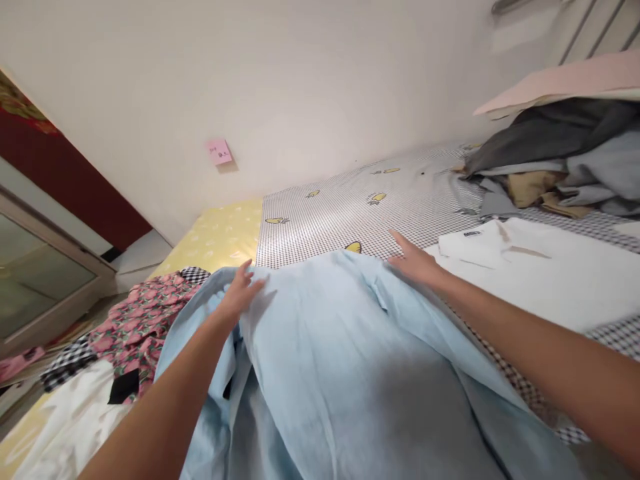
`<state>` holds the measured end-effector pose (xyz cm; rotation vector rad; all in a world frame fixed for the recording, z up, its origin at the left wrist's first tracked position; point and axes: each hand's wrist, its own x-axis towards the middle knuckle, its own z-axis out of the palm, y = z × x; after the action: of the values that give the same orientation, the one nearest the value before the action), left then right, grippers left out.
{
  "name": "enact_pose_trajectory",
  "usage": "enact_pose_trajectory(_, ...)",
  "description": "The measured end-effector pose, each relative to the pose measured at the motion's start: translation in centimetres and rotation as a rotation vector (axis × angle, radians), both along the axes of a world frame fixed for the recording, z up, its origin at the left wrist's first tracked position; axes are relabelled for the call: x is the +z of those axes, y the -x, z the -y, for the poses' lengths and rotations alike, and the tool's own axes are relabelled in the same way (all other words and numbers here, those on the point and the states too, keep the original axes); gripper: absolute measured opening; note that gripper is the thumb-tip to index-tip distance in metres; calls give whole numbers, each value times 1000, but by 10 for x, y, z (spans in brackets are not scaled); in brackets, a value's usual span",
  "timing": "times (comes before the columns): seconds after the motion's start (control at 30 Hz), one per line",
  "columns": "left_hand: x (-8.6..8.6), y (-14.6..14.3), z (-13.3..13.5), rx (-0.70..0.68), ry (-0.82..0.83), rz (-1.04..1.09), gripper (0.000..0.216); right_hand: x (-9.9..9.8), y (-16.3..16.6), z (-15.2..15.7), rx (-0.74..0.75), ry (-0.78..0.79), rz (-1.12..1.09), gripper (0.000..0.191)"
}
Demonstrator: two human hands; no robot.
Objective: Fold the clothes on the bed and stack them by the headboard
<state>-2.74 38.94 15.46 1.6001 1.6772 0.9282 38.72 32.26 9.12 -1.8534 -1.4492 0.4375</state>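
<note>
While the light blue garment (320, 347) lies spread out between the forearms, its far edge runs across from one hand to the other. The left hand (241, 291) is at the garment's far left corner, its fingers spread apart above the cloth and the shadow beside them falling on it; whether the fingertips touch cannot be told. The right hand (415, 261) is at the garment's far right corner, its fingers extended and parted just beside the edge, with contact hard to make out. Neither hand visibly pinches the cloth, and most of the garment lies nearer the wearer than the fingers do. Beyond the garment stretches a checked sheet (330, 223) with yellow motifs, and yellow fabric (220, 233) shows past its far left corner. To the garment's right lies a white collared shirt (545, 283), with a heap of grey and tan clothes (540, 150) farther beyond. To the garment's left are a pink floral garment (143, 317) and, nearer, a crumpled white cloth (75, 420).
</note>
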Motion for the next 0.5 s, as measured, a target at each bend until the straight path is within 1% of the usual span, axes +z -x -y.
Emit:
enact_pose_trajectory(0.07, -14, 12, 25, -121, -71, -127, 65, -18, -6, 37, 61, 39, 125, 65)
enact_pose_trajectory(0.13, -34, 24, 54, -179, -112, -263, 60, -31, -11, 75, 81, 143, 195, 61)
enact_pose_trajectory(0.17, -47, 27, 71, -194, -124, -311, 59, -37, -12, 93, 80, 194, 216, 64)
enact_pose_trajectory(0.23, -75, 28, 106, -183, -87, -384, 54, -45, -10, 126, 50, 280, 246, 73)
enact_pose_trajectory(0.27, -89, 25, 123, -179, -61, -411, 51, -48, -8, 139, 34, 322, 245, 73)
enact_pose_trajectory(0.3, -102, 21, 140, -171, -45, -428, 50, -48, -7, 149, 30, 359, 224, 67)
enact_pose_trajectory(0.37, -124, 12, 172, -143, -58, -428, 49, -42, -6, 164, 60, 381, 119, 43)
enact_pose_trajectory(0.4, -132, 8, 186, -105, -70, -395, 49, -34, -9, 169, 72, 346, 46, 31)
enact_pose_trajectory(0.43, -137, 7, 199, -62, -92, -351, 50, -23, -15, 172, 66, 284, -21, 25)
enact_pose_trajectory(0.47, -142, 8, 211, -14, -121, -298, 52, -9, -24, 173, 36, 205, -76, 23)
enact_pose_trajectory(0.5, -145, 11, 222, 39, -156, -243, 54, 7, -37, 174, -42, 123, -109, 25)
